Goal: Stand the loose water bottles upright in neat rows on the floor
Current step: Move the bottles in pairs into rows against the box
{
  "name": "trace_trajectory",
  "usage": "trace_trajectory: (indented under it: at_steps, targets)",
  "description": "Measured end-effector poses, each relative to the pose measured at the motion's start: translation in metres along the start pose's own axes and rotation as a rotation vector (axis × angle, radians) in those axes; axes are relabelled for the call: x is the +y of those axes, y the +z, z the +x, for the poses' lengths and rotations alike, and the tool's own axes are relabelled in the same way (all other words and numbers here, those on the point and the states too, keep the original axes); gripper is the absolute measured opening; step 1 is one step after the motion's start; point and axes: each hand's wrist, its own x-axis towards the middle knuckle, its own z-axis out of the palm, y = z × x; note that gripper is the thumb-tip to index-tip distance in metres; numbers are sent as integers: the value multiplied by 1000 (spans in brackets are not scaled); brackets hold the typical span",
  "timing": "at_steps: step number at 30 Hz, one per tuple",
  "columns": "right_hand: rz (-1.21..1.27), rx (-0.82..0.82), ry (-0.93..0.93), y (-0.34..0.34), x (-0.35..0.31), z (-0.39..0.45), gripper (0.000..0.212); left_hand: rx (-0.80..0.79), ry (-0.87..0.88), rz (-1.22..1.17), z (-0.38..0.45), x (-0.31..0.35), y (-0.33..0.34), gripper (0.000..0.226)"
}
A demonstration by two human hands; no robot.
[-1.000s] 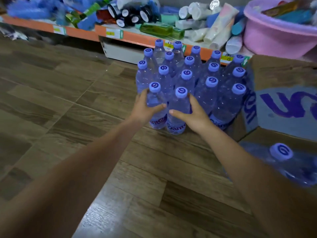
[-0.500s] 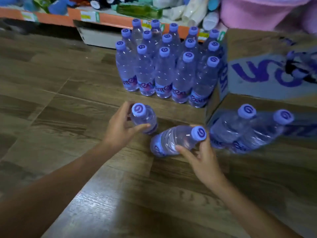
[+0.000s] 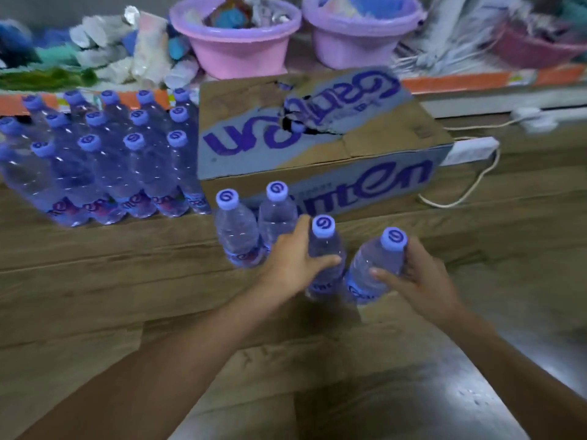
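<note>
Several clear water bottles with purple caps stand in rows (image 3: 104,166) on the wooden floor at the left. Two more bottles (image 3: 236,230) (image 3: 277,211) stand upright in front of the cardboard box. My left hand (image 3: 293,260) grips a third bottle (image 3: 324,249), which stands nearly upright. My right hand (image 3: 419,277) holds a fourth bottle (image 3: 378,262), tilted with its cap leaning right. The bases of both held bottles sit low near the floor; contact is unclear.
A closed cardboard box (image 3: 317,144) with purple lettering lies right of the rows. Behind it runs a low orange shelf (image 3: 476,82) with pink basins (image 3: 235,42) and packaged goods. A white power strip and cord (image 3: 470,150) lie right of the box.
The view has swung to the right. Both hands moved with their bottles from beside the rows to the front of the box, next to two standing bottles. The right bottle went from lying to tilted.
</note>
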Motion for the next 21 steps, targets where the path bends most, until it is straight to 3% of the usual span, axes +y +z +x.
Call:
trace_trajectory:
  at_steps: [10,14,21]
  targets:
    - [-150,-4,-178,-15,1,121,57,129,-205,350,89,35,2,59]
    - [-38,-4,-168,-13,6,126,54,49,-219,470,96,41,-8,47]
    - [15,-46,-168,-6,9,126,58,-107,-155,755,105,55,-21,58]
